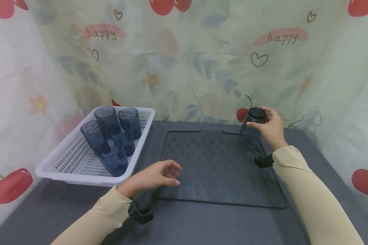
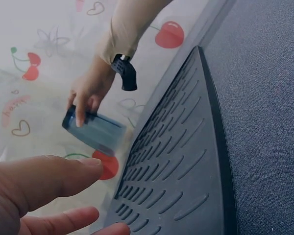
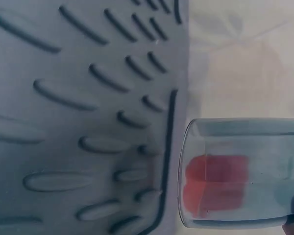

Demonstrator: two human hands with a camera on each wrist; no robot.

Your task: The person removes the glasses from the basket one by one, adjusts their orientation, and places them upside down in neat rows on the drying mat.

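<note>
My right hand (image 1: 273, 128) grips a blue-tinted drinking glass (image 1: 250, 131) around its dark base. The glass is turned upside down, its open rim close over the far right corner of a dark ribbed drying mat (image 1: 214, 173). In the right wrist view, the clear wall of the glass (image 3: 264, 171) shows the red curtain print through it. My left hand (image 1: 156, 175) hovers by the mat's left edge, fingers loosely bent and nothing in them. Its thumb (image 2: 54, 181) and some fingers show in the left wrist view, apart from each other.
On the left stands a white perforated plastic basket (image 1: 89, 181), holding several blue-tinted glasses (image 1: 114, 160) upright or leaning. A dark grey cloth (image 1: 202, 224) covers the table under the mat. Behind and at both sides hangs a printed curtain (image 1: 184, 75).
</note>
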